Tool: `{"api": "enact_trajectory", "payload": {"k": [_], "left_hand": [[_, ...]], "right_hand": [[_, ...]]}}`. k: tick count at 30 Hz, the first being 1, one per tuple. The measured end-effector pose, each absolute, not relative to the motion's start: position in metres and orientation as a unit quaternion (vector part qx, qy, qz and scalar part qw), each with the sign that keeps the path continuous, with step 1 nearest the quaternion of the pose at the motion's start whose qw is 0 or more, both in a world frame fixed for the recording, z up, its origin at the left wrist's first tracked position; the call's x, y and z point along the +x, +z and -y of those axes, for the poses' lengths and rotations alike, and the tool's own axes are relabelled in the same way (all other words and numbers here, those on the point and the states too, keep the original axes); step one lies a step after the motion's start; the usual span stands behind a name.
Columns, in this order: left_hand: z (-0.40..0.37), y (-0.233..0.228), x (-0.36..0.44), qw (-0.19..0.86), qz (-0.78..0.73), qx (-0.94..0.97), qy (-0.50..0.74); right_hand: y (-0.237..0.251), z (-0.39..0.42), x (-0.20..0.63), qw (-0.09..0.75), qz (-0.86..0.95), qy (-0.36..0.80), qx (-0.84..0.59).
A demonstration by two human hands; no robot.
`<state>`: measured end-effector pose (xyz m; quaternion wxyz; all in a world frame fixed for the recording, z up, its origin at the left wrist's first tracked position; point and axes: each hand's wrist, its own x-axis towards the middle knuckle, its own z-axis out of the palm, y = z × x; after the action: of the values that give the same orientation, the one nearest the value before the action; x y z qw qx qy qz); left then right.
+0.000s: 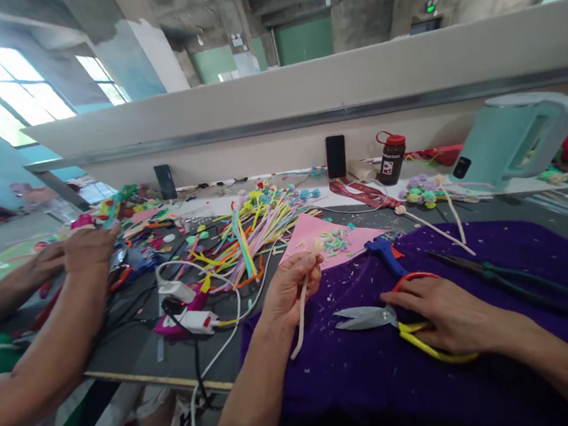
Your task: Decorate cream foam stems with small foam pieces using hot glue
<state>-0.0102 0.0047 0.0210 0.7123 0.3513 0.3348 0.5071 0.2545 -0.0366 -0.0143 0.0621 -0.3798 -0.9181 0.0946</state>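
The left hand (287,286) was raised above the near edge of the purple cloth (430,373), its fingers pressed together around a pale cream stem (303,311) with a small bud at the top; the stem hung down and curved toward the table edge. The right hand (444,315) lay flat on the cloth, fingers loosely spread over the handles of the scissors (374,317), one loop red, the other yellow, the blades pointing left toward the stem. Just behind sat a blue glue gun (386,255) and a pink foam sheet (316,233) strewn with small coloured bits. Dark pliers (491,273) lay to the right on the cloth. A heap of coloured stems (251,236) spread behind the left hand. At far left, another person's hands (74,253) worked among scraps. A mint kettle (512,137) stood at the back right
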Motion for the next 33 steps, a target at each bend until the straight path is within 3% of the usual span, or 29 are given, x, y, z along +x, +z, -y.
{"api": "enact_trajectory", "payload": {"k": [6,12,14,20,33], "left_hand": [[-0.002,0.015,0.000,0.693,-0.381,0.436,0.430],[0.002,0.021,0.008,0.652,-0.423,0.493,0.391],[0.003,0.023,0.009,0.646,-0.422,0.510,0.380],[0.002,0.021,0.008,0.645,-0.413,0.515,0.385],[0.003,0.020,0.008,0.636,-0.398,0.538,0.385]], "right_hand": [[0.018,0.043,0.250,0.055,0.910,0.064,-0.406],[0.065,0.008,0.236,0.271,0.836,0.275,-0.388],[0.068,-0.006,0.226,0.296,0.786,0.375,-0.392],[0.057,-0.023,0.202,0.290,0.718,0.511,-0.372],[0.047,-0.022,0.195,0.290,0.710,0.530,-0.362]]}}
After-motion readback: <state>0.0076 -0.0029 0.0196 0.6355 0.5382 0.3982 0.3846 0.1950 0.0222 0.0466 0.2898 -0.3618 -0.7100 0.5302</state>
